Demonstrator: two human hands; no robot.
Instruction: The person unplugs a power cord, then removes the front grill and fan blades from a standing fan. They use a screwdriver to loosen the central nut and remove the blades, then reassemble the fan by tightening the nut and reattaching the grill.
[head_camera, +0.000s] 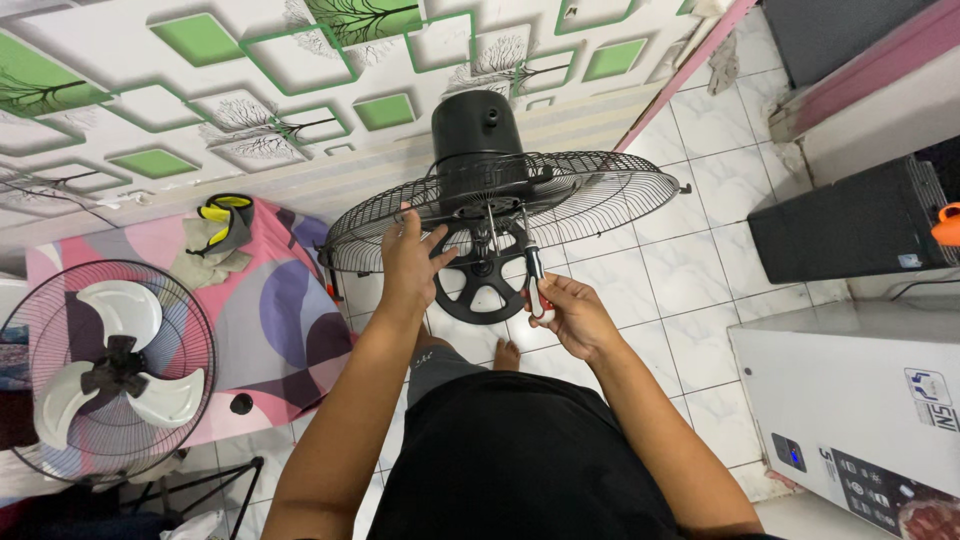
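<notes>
A black fan motor housing with its rear wire guard stands in front of me, shaft toward me. A black plastic ring sits at the guard's middle. My left hand rests on the guard and the ring's left side, fingers spread. My right hand grips a screwdriver with a red and white handle; its shaft points up at the hub beside the motor shaft.
Another fan with white blades in a black cage lies at the left on a patterned cloth. Gloves lie on the cloth. A black box and a white appliance stand at the right on white floor tiles.
</notes>
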